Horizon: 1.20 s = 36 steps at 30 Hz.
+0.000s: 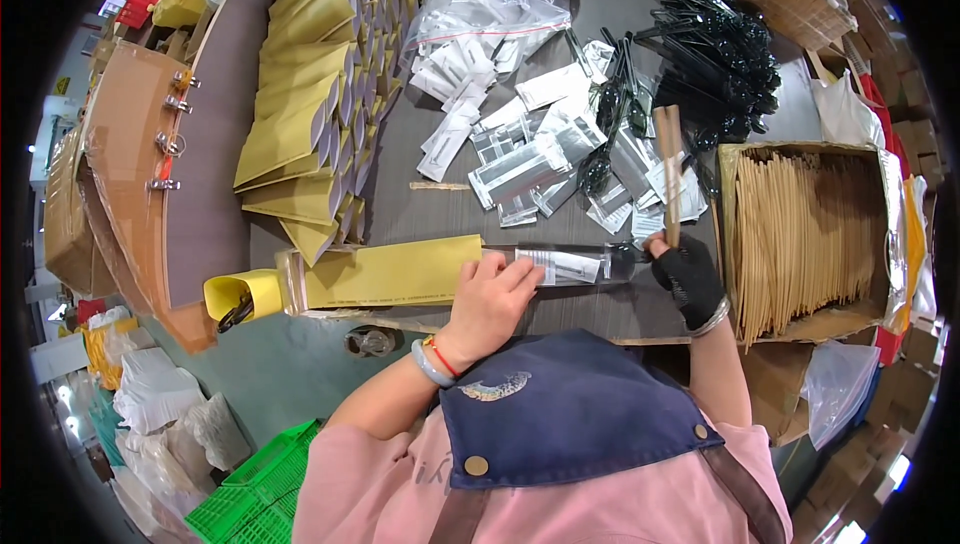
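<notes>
A long yellow paper sleeve [390, 272] lies across the near edge of the table. Beyond its right end extend a clear packet with a white printed insert [565, 266] and a dark spoon head [622, 262]. My bare left hand [490, 294] is closed over the packet beside the sleeve's end, its fingers bent and the thumb partly hidden. My right hand [690, 279], in a black glove with the thumb tip bare, grips flat wooden sticks [668, 169] that stand up from it. It is just right of the spoon head.
Stacked yellow sleeves [300, 134] stand at the left. Clear packets [540, 164] and black plastic spoons [715, 54] pile up beyond my hands. A cardboard box of wooden sticks [805, 244] sits at the right. A yellow tube-shaped holder [245, 299] is at the table's left edge.
</notes>
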{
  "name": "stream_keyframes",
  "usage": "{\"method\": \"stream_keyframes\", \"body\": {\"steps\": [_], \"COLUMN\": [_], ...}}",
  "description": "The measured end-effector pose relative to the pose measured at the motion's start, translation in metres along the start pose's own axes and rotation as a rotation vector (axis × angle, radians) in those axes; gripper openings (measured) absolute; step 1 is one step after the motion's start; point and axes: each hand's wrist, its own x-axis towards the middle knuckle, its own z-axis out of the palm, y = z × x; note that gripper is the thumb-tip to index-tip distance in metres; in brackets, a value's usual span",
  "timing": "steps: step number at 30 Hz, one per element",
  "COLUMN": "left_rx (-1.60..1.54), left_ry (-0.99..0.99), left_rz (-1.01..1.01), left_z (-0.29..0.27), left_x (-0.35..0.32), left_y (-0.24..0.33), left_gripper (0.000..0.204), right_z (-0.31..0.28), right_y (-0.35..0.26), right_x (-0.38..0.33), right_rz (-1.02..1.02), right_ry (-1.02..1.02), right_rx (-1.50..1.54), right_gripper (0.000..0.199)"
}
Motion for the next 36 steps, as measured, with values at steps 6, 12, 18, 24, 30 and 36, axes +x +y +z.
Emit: {"method": "stream_keyframes", "body": {"steps": [6, 12, 18, 24, 30, 36], "left_rx": [-0.005, -0.053, -0.096, -0.020, -0.061, -0.095], "left_ry": [-0.126, -0.173, -0.178, -0.225, -0.167, -0.159], "left_rz": [-0.028, -0.144, -0.074, 0.000, 0.038, 0.022], "left_z": [-0.021, -0.043, -0.038, -0.043, -0.032, -0.014], "left_x": [-0.017, -0.012, -0.010, -0.007, -0.009, 0.003], "left_y": [-0.013, -0.048, -0.058, -0.052, -0.047, -0.023], "left_gripper": [0.045, 0.077, 0.071, 0.061, 0.060, 0.063], "right_z": [0.021, 0.010, 0.015, 0.010, 0.027, 0.071], "right_y": [0.023, 0.021, 0.019, 0.013, 0.025, 0.029], "right_x": [-0.003, -0.003, 0.001, -0.009, -0.001, -0.005], "right_rz": [-0.551, -0.770, -0.842, -0.800, -0.821, -0.823], "right_ry": [0.094, -0.137, -0.145, -0.163, -0.210, -0.315], "right_rx": [-0.964, -1.296, -1.335, -1.390, -1.289, -1.250], "right_gripper": [0.030, 0.034, 0.038, 0.036, 0.036, 0.040]}}
